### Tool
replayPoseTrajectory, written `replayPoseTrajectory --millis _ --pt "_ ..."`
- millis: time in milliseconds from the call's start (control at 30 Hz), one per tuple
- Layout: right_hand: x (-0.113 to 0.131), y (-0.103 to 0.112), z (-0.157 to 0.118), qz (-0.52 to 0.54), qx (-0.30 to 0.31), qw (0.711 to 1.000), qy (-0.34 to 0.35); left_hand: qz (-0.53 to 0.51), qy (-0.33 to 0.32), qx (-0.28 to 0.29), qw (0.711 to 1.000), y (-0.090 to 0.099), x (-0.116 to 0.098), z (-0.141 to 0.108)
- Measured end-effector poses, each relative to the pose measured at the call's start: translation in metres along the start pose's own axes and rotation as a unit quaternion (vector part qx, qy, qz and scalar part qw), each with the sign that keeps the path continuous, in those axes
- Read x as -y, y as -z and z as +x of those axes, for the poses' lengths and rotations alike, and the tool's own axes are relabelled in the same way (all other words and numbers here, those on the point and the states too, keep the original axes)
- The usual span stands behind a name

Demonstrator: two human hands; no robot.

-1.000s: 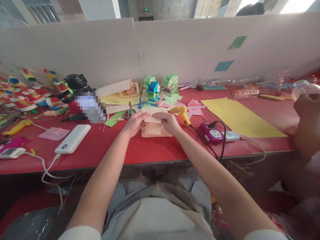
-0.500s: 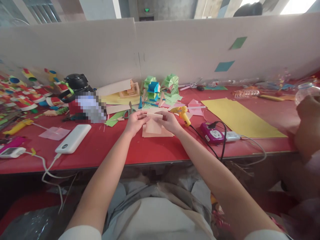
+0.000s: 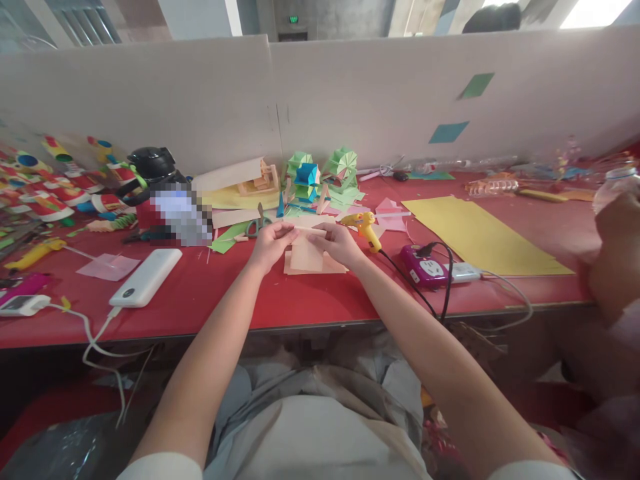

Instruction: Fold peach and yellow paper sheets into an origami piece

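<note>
Between my hands is a piece of pale peach paper point(image 3: 307, 255), its far edge turned over or rolled. My left hand point(image 3: 273, 247) pinches the left end of that edge, and my right hand point(image 3: 342, 244) pinches the right end. More peach paper point(image 3: 334, 267) lies on the red table under it. Just right of my right hand is a yellow hot glue gun point(image 3: 367, 230). A pair of scissors point(image 3: 257, 224) lies beyond my left hand. Folded green paper shapes point(image 3: 343, 163) and a blue paper shape point(image 3: 307, 177) stand behind.
On the right are a purple power socket point(image 3: 423, 265) with cables and a large yellow sheet point(image 3: 483, 235). A white power bank point(image 3: 146, 277) lies left, near a black-lidded bottle point(image 3: 153, 165). Another person's hand point(image 3: 619, 223) holds a clear bottle at far right.
The rolled edge of the paper has tilted slightly between my fingers. Both hands keep their hold in nearly the same place.
</note>
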State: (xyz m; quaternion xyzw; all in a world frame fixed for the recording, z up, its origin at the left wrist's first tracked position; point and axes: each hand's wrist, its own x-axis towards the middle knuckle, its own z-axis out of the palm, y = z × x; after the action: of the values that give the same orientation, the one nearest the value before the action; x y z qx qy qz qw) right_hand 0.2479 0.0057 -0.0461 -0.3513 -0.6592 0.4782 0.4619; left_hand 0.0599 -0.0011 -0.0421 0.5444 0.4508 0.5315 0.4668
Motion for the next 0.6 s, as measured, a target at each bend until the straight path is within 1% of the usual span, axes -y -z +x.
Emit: replayPoseTrajectory --millis 167,400,600 --pt "0.0033 0.0002 -0.0012 -0.014 0.009 1.0 0.005 0.003 -0.02 0.007 1.0 0.0001 -0.0017 -0.001" --pt "0.0017 0.0003 -0.0015 -0.024 0.023 0.999 0.007 0.017 -0.045 0.001 0.999 0.0035 0.0055 0.0031" --pt "-0.0052 -0.0001 0.0009 -0.034 0.033 0.999 0.007 0.097 -0.085 -0.007 0.992 0.0037 0.0014 0.0008"
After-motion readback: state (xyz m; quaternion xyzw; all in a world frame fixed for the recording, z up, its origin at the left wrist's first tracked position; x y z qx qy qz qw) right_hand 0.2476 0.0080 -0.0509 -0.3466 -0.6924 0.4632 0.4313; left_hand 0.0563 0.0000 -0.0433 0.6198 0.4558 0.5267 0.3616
